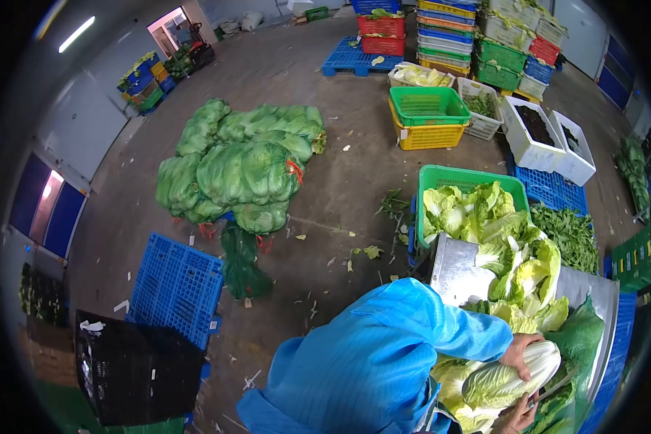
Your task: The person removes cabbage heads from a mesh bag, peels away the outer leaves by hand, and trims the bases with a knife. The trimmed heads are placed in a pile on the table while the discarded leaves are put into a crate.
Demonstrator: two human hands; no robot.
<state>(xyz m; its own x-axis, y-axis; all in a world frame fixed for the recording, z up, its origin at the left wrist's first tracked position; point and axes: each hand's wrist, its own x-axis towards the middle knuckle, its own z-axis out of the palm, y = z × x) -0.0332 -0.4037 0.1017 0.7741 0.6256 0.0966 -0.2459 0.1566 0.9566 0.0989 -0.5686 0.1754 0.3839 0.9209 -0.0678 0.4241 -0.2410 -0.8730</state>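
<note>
A napa cabbage (503,387) with a thick white base lies across loose leaves on the metal table (456,271). My left hand (519,356), at the end of a blue sleeve (441,325), is closed over the top of it near the base. Lower down, my right hand (517,417) has its fingers curled against the cabbage's near side; part of that hand is cut off by the frame edge. Loose yellow-green leaves (532,278) are heaped beyond the cabbage. Green mesh netting (582,336) lies beside it on the right.
A green crate (474,176) of leaves stands at the table's far end. Leafy greens (568,239) lie right of it. Netted bundles (246,173) and a blue pallet (175,286) are on the floor to the left. Stacked crates (445,36) stand at the back.
</note>
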